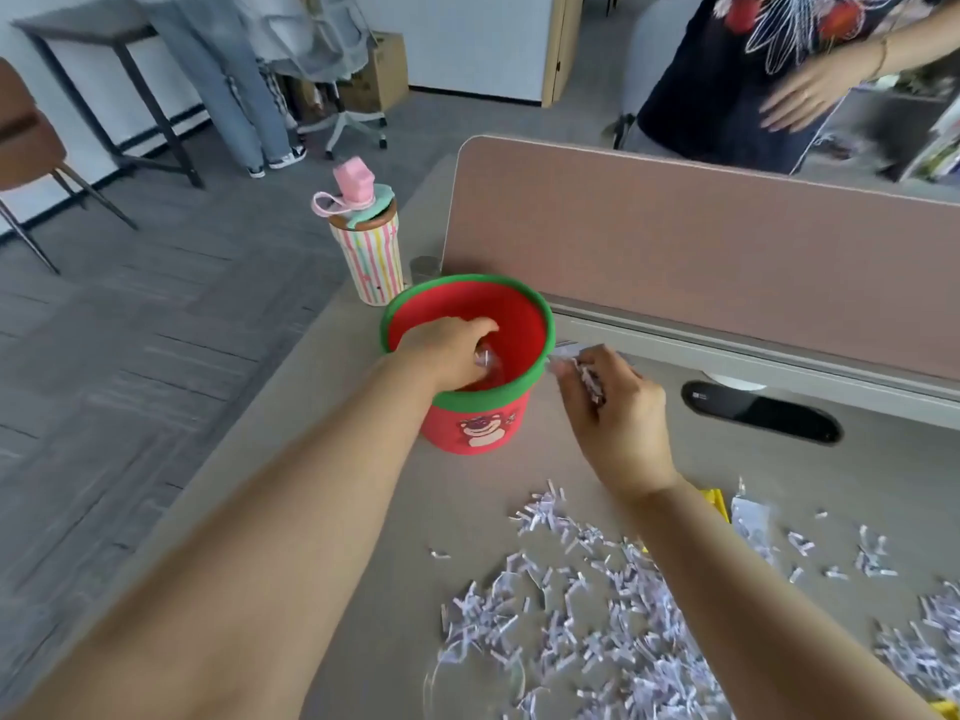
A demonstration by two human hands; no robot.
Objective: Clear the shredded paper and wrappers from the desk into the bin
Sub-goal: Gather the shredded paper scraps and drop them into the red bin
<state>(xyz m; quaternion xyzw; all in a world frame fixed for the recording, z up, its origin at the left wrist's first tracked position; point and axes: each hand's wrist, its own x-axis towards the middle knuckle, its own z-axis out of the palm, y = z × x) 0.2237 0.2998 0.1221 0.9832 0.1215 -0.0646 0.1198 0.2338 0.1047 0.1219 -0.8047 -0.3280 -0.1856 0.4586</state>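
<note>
Mid-dump step. Left hand point(447, 350) is down inside the mouth of the red bin point(485, 400), the green-rimmed one with a bear print, fingers curled downward. There's a small pale bit at the fingertips, but it's blurred, so I can't tell if it's gripped or already let go. Right hand point(618, 407) is just beside the bin's right rim, outside it, fingers clenched round a handful of shreds point(592, 381). The bin stands on the desk point(779, 470) near the striped water bottle point(371, 257) and the pink divider panel point(675, 241). The bulk of the job remains: a big pile of shredded paper point(597, 631) lies on the near desk, with more strays to the right. A yellow wrapper point(716, 504) and a silvery wrapper point(750, 524) lie beside the right forearm. Next call: the left hand has to clear the opening, since it takes up a good part of it. The right hand then goes left over the rim and opens fully inside. Shreds are light and clingy, so release low or they'll scatter. After that, scoop the pile two-handed rather than pinch by pinch, wrappers last.
</note>
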